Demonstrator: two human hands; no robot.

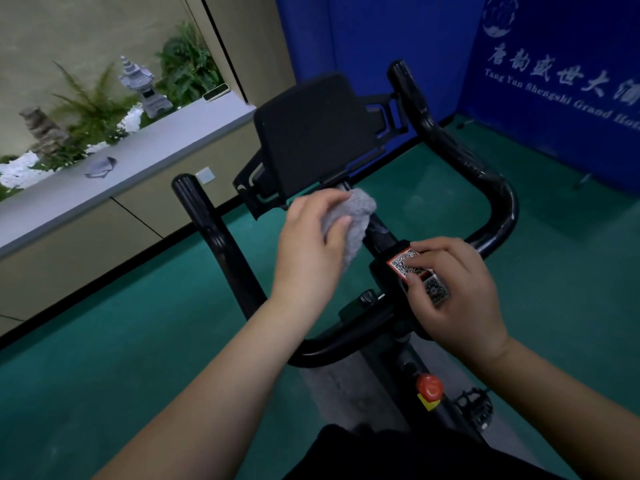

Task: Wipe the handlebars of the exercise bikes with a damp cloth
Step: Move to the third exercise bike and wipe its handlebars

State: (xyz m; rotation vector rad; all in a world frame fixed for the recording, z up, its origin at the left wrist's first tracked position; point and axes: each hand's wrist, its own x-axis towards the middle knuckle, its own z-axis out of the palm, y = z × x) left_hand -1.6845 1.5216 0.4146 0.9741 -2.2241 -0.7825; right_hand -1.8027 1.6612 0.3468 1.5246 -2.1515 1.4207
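Near the frame's centre, the left hand (311, 237) pinches a nubbly grey cloth (349, 220) between thumb and fingers, pressing it on the bike's black centre stem below the matte screen (311, 133). The right hand (460, 292) rests with fingers curled on the sticker-covered clamp (408, 265). The glossy curved handlebars (498, 202), left and right, look not yet wiped, though wetness is hard to judge.
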